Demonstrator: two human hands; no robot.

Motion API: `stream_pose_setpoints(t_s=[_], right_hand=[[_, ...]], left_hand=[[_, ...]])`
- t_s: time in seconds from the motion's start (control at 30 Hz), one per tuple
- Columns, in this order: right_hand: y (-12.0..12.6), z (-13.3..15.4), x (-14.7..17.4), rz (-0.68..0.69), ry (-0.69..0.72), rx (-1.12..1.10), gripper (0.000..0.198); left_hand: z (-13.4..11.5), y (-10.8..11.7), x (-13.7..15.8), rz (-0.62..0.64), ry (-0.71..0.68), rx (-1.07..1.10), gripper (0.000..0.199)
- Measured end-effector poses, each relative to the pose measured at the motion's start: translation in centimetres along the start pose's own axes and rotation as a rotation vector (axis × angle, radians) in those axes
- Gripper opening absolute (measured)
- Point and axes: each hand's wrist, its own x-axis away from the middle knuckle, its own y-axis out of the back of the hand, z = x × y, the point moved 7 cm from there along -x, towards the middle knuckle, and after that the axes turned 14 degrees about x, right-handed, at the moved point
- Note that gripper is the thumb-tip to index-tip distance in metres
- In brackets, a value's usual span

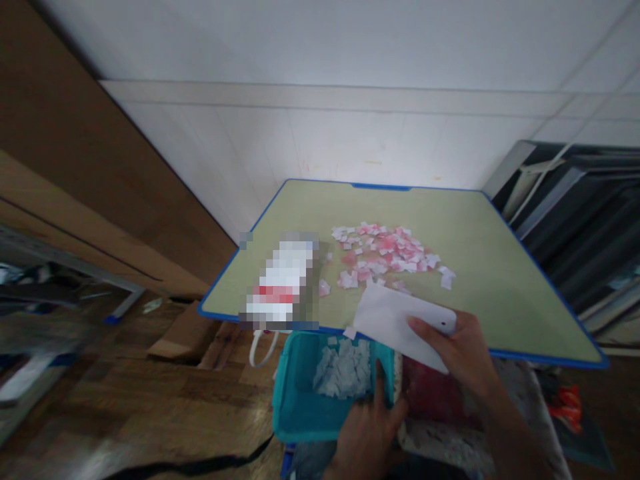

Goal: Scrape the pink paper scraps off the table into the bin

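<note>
On the worktop (505, 280), pale green-yellow with a blue edge: loose heap of pink and white paper scraps (393, 247), around the middle, pieces overlapping, a few strays at its margins. Right hand: closed on a white card (387, 313), thumb on the upper face; small dark spot near the gripped end. Right hand (463, 340) sits at the worktop's front edge; card spans that edge, far end beside the heap. Contact between card and worktop: cannot tell. One small white scrap (350, 332) at the front edge, by the card's left corner. Below the worktop's front edge: teal bin (295, 413), containing a pile of whitish scraps (345, 370) toward its right side. Left hand (373, 427) at the bin's right wall, index finger extended, thumb apart from it; whether it grips the rim, cannot tell. Left front of the worktop: white box-like object (280, 277) with red band, pixelated, identity unclear; pale loop (263, 350) hanging beneath. Under the front edge, right of the bin: dark red item (435, 393), partly hidden by the right arm. Behind the worktop: white wall (350, 140). To its right: leaning dark panels (585, 193).
</note>
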Motion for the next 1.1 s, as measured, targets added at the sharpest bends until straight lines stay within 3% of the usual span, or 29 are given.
stream_pose_setpoints(t_s=[0.1, 0.23, 0.43, 0.57, 0.7, 0.87, 0.97, 1.1], right_hand=[[0.2, -0.1, 0.0, -0.012, -0.009, -0.04, 0.023], [0.6, 0.3, -0.8, -0.156, 0.002, -0.042, 0.022], [-3.9, 4.0, -2.5, -0.113, 0.26, 0.088, 0.021], [-5.7, 5.4, -3.1, -0.086, 0.35, 0.145, 0.022], [-3.8, 5.4, -3.1, -0.049, 0.342, 0.248, 0.02], [0.2, 4.8, -2.3, -0.198, 0.247, 0.251, 0.018], [-0.4, 4.4, -1.8, -0.141, 0.207, 0.178, 0.021], [-1.8, 4.6, -1.5, -0.031, 0.271, 0.251, 0.021]], left_hand=[[0.1, 0.1, 0.0, -0.002, 0.008, 0.005, 0.108], [0.0, 0.3, 0.1, 0.028, 0.022, 0.008, 0.098], [-0.2, 0.6, 0.2, -0.042, 0.007, -0.019, 0.101], [-0.1, 0.4, 0.1, -0.046, -0.014, -0.029, 0.104], [0.0, 0.1, 0.0, -0.017, 0.0, -0.035, 0.099], [-0.1, 0.4, 0.2, -0.037, -0.004, -0.009, 0.091], [-0.1, 0.4, 0.3, -0.025, -0.011, -0.015, 0.094], [0.0, 0.1, 0.2, -0.032, -0.003, -0.035, 0.092]])
